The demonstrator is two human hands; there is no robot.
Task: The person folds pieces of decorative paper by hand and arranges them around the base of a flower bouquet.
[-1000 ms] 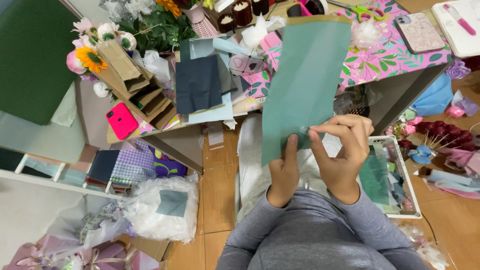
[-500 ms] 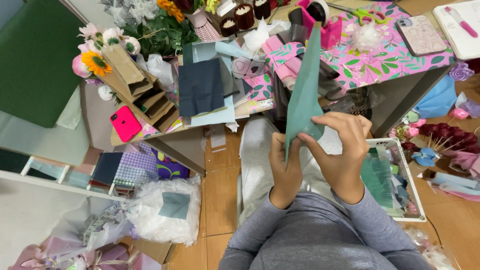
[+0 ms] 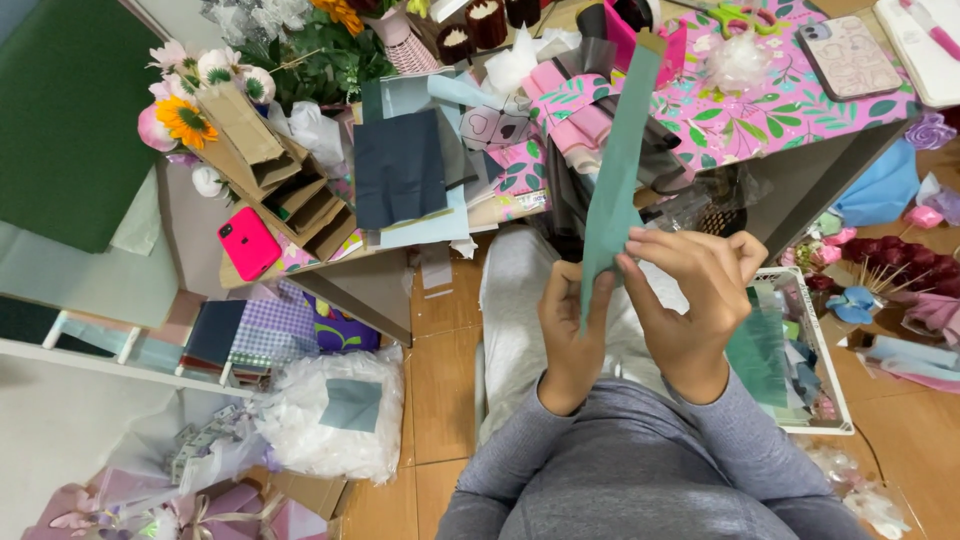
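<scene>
both hands, the left hand [image 3: 572, 335] and right hand [image 3: 693, 300], pinch the bottom of a tall folded teal paper strip [image 3: 617, 170]. uneven finger pressure could skew the crease, and its free top could brush the cluttered counter [image 3: 780, 95] beyond the hands.

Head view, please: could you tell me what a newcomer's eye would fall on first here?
Probably the tall teal paper strip at centre, pinched at its lower end between the left hand and the right hand. Next, the bright pink floral tablecloth on the cluttered table at upper right, and the hot-pink phone lying at the table's left edge, below a sunflower.
</scene>
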